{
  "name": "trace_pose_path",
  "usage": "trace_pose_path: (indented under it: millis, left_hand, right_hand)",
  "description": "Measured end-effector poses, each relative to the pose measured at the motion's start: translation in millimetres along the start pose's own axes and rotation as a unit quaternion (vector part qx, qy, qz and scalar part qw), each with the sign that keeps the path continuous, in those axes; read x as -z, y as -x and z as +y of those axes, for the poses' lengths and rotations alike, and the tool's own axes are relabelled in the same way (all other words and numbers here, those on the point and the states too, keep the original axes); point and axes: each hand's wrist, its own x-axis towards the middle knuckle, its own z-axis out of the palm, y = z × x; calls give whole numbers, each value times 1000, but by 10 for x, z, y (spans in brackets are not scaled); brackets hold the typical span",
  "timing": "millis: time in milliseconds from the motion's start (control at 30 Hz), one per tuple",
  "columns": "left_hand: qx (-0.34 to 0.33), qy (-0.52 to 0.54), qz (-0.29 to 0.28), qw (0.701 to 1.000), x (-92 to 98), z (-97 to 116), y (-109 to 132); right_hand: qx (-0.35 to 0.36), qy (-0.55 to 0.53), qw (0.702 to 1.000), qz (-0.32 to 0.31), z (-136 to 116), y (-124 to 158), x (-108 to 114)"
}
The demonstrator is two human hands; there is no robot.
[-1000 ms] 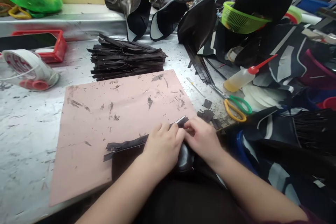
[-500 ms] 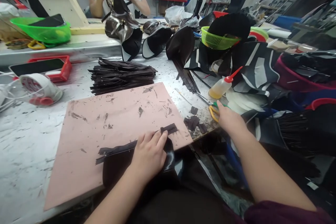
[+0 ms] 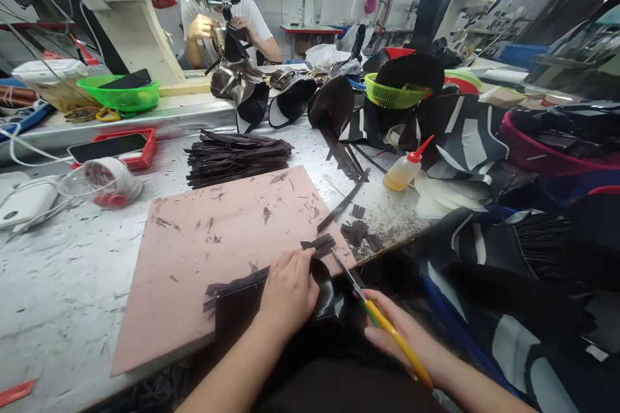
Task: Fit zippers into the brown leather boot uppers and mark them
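My left hand (image 3: 289,290) lies flat, fingers together, pressing a dark zipper strip (image 3: 252,279) and a glossy black leather piece (image 3: 325,297) onto the near edge of a pink cutting board (image 3: 213,245). My right hand (image 3: 407,342) grips yellow-and-green handled scissors (image 3: 382,326); their blades (image 3: 345,269) point up toward the zipper's right end (image 3: 318,245). The leather piece hangs off the table edge toward my lap.
A stack of dark zippers (image 3: 237,158) lies behind the board. A glue bottle with a red nozzle (image 3: 404,170), leather scraps (image 3: 358,232), a green basket (image 3: 394,90), a tape roll (image 3: 109,182) and a phone in a red tray (image 3: 113,148) are around. A person sews at the back (image 3: 227,26).
My right hand left the zipper, reached right to the scissors, picked them up and brought them back beside the zipper's end. The left hand stayed pressing the zipper. The view tilted up.
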Motion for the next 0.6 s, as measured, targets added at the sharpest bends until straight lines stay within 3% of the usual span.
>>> trace_pose_path:
  millis: [100,233,400,600]
  left_hand:
    - [-6,21,6,1000,19,-20,-8]
    - [-12,28,10,999,22,-23,-5]
    - [-12,40,8,999,11,-31,8]
    - [-14,36,7,999,16,-39,6]
  right_hand:
    - [11,-11,999,-45,-41,-53,-103]
    - [33,72,995,-64,-276,-221,-125]
    - [21,141,990,-7,-423,-343,-240]
    - [-9,36,999,32,-370,-299,-392]
